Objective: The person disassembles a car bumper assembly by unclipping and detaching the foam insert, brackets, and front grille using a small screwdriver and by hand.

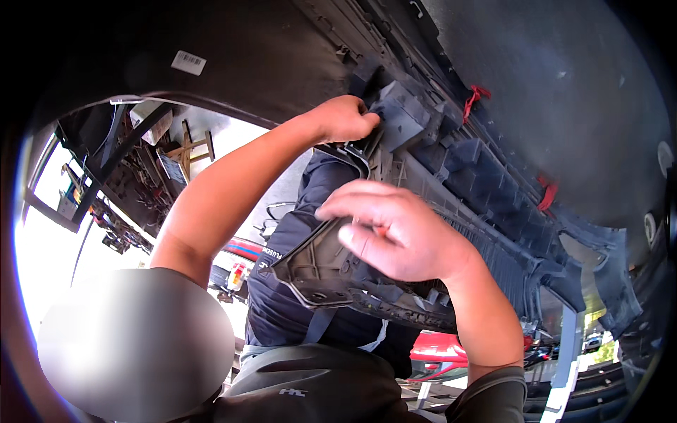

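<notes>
Hands, two, at a dark plastic assembly [476,173]: left hand [345,120] at 12 o'clock, right hand [398,229] toward 3.

Left: curled closed beside the edge of a grey block [405,116] at 1 o'clock, exact hold untellable; right: half open, thumb apart from fingers. Assembly: centre to 4 o'clock, along a large dark panel [564,84]. Progress, judged: part-way; blocky inserts look seated, while the bracket end [310,271] at 7 o'clock may remain to be fastened; fixings unreadable. Count: assembly, one; panel, one; bracket end, one; red ties [546,194], two, at 2 and 3 o'clock; white label [188,63], one, between 10 and 11.
</notes>
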The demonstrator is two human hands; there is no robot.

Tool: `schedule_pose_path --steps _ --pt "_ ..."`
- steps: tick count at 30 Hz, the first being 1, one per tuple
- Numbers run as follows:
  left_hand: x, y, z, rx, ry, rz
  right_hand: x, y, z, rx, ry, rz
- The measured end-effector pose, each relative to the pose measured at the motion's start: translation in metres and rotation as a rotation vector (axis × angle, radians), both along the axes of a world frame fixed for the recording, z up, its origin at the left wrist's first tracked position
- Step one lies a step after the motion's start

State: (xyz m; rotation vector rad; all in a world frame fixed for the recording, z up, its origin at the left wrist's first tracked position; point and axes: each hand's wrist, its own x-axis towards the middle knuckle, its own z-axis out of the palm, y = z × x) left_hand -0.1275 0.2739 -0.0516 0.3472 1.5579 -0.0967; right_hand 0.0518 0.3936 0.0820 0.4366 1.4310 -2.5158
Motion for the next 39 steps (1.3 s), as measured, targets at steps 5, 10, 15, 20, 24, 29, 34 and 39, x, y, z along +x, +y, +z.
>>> schedule_pose_path --steps 5,10,15,20,24,29,34,39 --pt "-0.005 -0.008 0.001 0.119 -0.007 -0.023 -0.026 -0.013 0.019 -0.288 0.123 0.187" --pt "-0.006 -0.008 0.003 0.096 -0.033 -0.031 -0.048 -0.021 0.023 -0.268 0.143 0.341" --pt "-0.006 -0.015 0.007 0.121 -0.036 -0.099 -0.059 -0.024 0.020 -0.370 0.045 0.479" --pt "0.000 -0.021 0.006 0.125 -0.088 -0.104 -0.057 -0.026 0.024 -0.293 0.030 0.444" --pt "-0.002 -0.023 0.008 0.181 -0.072 -0.139 -0.055 -0.031 0.024 -0.265 0.045 0.367" --pt "-0.003 -0.022 0.009 0.211 -0.096 -0.137 -0.047 -0.043 0.024 -0.293 0.043 0.235" --pt "0.001 -0.012 0.004 0.249 -0.123 -0.159 -0.041 -0.045 0.018 -0.225 0.115 0.142" --pt "0.004 -0.024 -0.008 0.336 -0.067 -0.146 -0.039 -0.048 0.022 -0.182 0.147 0.087"
